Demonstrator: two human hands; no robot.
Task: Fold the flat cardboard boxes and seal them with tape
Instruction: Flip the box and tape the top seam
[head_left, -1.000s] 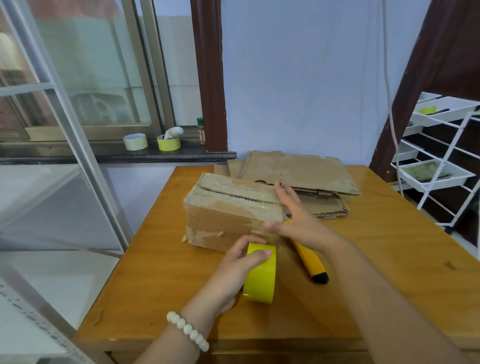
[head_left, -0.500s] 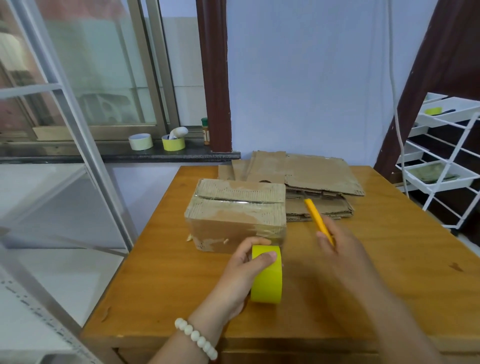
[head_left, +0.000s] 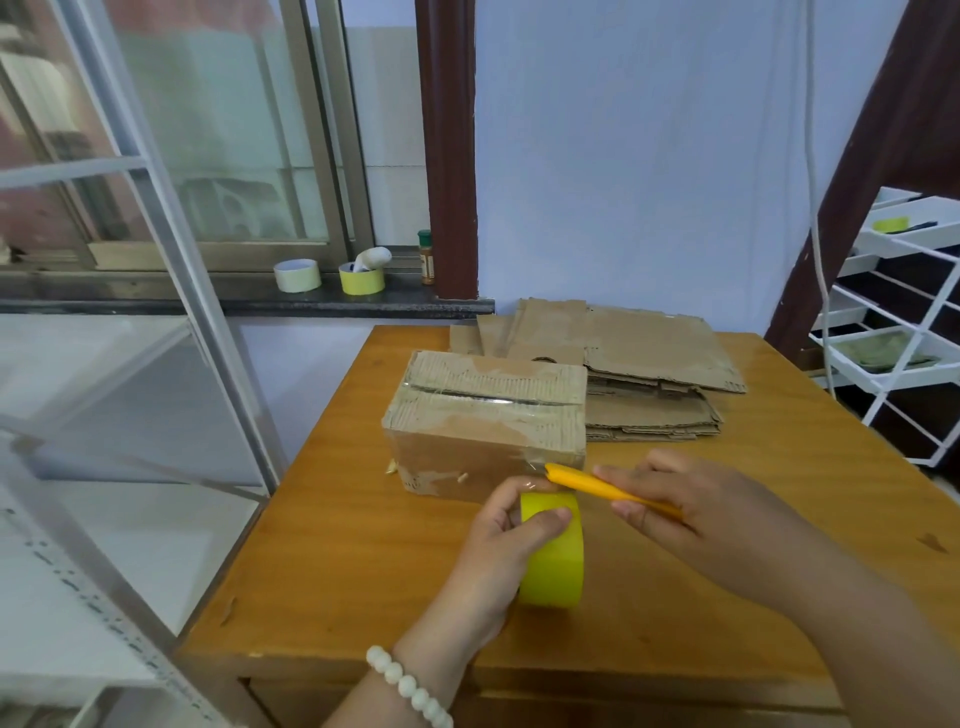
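Left hand (head_left: 498, 551) curls its grip round an upright yellow tape roll (head_left: 553, 564). Right hand (head_left: 691, 514) pinches a slim orange cutter (head_left: 602, 486) in its grip, tip at the taped cardboard box (head_left: 483, 421)'s near corner; blade indiscernible. Box at twelve o'clock on the glossy wooden table (head_left: 363, 545), flat corrugated sheets (head_left: 654, 358) at one o'clock.

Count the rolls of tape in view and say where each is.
3. One yellow roll is held in the left hand; a pale roll and a second yellow roll stand on the windowsill. Others may be hidden.
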